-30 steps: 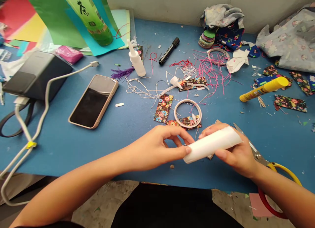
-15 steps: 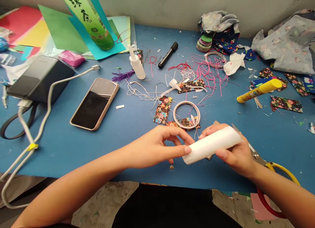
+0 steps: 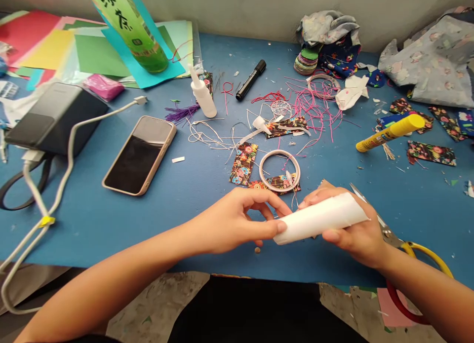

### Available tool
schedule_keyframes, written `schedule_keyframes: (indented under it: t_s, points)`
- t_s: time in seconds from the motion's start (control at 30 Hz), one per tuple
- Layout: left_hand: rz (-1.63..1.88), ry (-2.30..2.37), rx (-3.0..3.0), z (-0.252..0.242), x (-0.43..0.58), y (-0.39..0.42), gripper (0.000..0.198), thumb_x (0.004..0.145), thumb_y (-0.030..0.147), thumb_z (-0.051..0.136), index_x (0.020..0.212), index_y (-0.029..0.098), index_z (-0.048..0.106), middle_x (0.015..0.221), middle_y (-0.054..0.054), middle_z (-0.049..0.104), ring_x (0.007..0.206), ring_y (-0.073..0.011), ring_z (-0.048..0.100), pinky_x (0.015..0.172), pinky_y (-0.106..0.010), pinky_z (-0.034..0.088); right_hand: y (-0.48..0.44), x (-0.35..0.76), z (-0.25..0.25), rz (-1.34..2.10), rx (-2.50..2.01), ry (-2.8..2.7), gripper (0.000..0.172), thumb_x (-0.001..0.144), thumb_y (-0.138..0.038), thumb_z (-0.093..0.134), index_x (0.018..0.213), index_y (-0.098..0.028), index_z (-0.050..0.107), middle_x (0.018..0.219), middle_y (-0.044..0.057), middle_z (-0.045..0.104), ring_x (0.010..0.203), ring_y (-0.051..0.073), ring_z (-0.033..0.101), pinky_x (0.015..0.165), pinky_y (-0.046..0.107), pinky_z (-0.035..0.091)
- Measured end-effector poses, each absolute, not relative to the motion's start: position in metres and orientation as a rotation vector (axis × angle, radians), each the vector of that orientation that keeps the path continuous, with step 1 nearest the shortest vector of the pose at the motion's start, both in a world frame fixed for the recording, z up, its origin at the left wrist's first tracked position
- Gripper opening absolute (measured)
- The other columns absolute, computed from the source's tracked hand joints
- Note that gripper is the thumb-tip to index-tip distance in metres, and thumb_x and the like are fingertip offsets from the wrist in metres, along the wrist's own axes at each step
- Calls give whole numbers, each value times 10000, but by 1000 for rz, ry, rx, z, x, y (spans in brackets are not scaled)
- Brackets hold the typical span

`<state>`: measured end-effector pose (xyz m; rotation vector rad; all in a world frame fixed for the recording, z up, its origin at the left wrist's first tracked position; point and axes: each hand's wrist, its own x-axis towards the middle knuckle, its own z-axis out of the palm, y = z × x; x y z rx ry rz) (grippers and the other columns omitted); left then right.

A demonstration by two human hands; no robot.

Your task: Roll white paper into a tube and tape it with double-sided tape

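Note:
A white paper roll (image 3: 320,217) lies slantwise between my hands, above the table's near edge. My left hand (image 3: 246,217) pinches its left end with the thumb on top and the fingers behind. The right part rests in my right hand (image 3: 355,234), thumb in front and fingers curled behind it. At its right end a paper edge stands loose. Just beyond my fingers is a pale ring (image 3: 279,171) lying over strips of flowered cloth (image 3: 243,164). Scissors (image 3: 407,247) with yellow and red handles lie partly under my right wrist.
Left on the blue table are a phone (image 3: 139,155), a power bank (image 3: 55,121) with a white cable and a green tea bottle (image 3: 138,32). Beyond the ring are a glue bottle (image 3: 203,98), a black marker (image 3: 251,80) and tangled pink thread (image 3: 314,106). A yellow glue stick (image 3: 390,133) stands right.
The paper roll's right end now shows a more pointed loose edge. Both hands keep nearly the same grip. The whole view has shifted slightly.

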<state>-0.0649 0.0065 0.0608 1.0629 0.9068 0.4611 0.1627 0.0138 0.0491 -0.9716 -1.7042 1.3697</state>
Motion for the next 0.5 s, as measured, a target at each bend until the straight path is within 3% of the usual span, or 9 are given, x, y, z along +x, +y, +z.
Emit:
schedule_keyframes:
  t_s: [0.2,0.5]
  points:
    - [450,810,915,58,-68,12,194,777,259,697,943,160,686,834,-20,656,655,-99,599,516,-184,560,13,165,45,1471,-979,-1620,310,744,-449,735,996,-283,659,924,46,670,712,183,632,555,288,528]
    - [457,762,804,57,-69,13,215,765,241,716,963,160,697,768,-21,661,679,-115,616,497,-170,553,15,162,46,1495,-959,-1555,335,731,-482,734,966,-260,646,856,47,658,698,192,639,533,290,540]
